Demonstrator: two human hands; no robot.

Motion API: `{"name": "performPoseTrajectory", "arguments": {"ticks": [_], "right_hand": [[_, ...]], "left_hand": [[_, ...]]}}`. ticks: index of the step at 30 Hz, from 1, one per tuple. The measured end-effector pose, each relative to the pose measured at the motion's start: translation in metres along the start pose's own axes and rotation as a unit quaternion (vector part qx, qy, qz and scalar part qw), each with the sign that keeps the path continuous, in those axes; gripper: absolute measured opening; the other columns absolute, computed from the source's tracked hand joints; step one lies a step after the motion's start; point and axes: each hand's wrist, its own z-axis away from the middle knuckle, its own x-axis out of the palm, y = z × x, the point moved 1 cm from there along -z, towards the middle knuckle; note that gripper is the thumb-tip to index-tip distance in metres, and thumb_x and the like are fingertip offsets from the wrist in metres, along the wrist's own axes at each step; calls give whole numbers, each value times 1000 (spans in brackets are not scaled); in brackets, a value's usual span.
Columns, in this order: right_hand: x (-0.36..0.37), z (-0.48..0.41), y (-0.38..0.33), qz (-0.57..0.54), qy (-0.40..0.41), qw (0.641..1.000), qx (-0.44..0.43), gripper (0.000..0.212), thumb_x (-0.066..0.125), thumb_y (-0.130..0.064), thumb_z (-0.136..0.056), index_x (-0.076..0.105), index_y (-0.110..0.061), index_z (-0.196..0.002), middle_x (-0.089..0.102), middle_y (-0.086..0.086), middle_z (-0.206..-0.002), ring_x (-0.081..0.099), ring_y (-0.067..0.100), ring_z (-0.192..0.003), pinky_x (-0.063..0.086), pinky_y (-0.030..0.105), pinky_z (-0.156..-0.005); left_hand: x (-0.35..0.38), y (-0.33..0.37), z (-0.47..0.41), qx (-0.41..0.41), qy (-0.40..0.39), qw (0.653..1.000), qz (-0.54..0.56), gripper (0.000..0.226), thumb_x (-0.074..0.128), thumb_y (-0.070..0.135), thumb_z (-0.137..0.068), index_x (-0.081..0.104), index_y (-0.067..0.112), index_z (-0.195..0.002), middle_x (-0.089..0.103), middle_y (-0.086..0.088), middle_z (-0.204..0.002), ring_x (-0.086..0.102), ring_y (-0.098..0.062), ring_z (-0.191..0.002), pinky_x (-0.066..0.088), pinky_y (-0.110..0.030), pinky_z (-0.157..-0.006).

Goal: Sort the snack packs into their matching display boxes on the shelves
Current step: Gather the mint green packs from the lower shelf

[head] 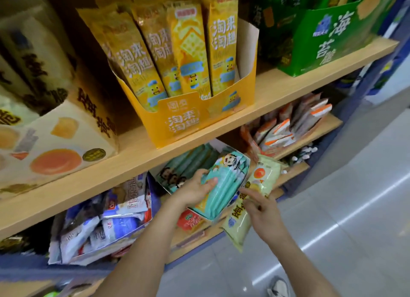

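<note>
My left hand (196, 189) grips a bundle of teal snack packs (224, 181) with a cartoon face, held in front of the second shelf. Behind it stands a teal display box (177, 174) holding more of the same packs. My right hand (261, 210) pinches pale yellow-green packs (264, 179) with an orange circle on the front; one of them hangs down below the hand. A small red pack (190, 221) lies on the shelf under the teal bundle.
On the wooden upper shelf (288, 86) stand a yellow display box (193, 119) of tall yellow packs, a cream box (57, 141) at left and a green box (332, 37) at right. Lower left holds a blue-white box (99, 228); orange-white packs (295, 128) sit right. Grey floor below.
</note>
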Motion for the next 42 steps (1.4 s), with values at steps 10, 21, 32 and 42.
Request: {"name": "performPoseTrajectory", "arguments": {"ticks": [10,21,32,42], "right_hand": [[26,-8,6,-41,-6,998,39,35,67,-40,-79,68,-42,-114,52,6,-130,52,16,-124,50,45,-101],[13,-10,9,-123,-50,990,48,39,60,1,-93,69,-30,-114,49,9,-130,60,17,-114,60,29,-80],[15,-27,22,-127,-70,988,54,38,62,-5,-91,70,-37,-110,50,15,-130,62,27,-113,59,45,-87],[11,-27,13,-85,-46,995,37,51,68,-18,-90,56,-54,-124,49,12,-130,62,26,-111,59,47,-85]], "left_hand": [[-3,16,-12,-66,-28,996,-53,104,87,53,-59,38,17,-143,55,-4,-137,58,-22,-116,49,-37,-99],[-23,10,3,-77,220,950,-208,79,72,59,-71,27,34,-131,61,-2,-113,63,-28,-101,55,-35,-77],[-5,20,8,16,143,972,-185,60,76,61,-61,49,33,-106,67,10,-99,66,-14,-85,57,-38,-78],[-4,13,8,27,106,989,-95,48,77,53,-61,56,31,-98,69,10,-89,68,-12,-77,59,-40,-74]]}}
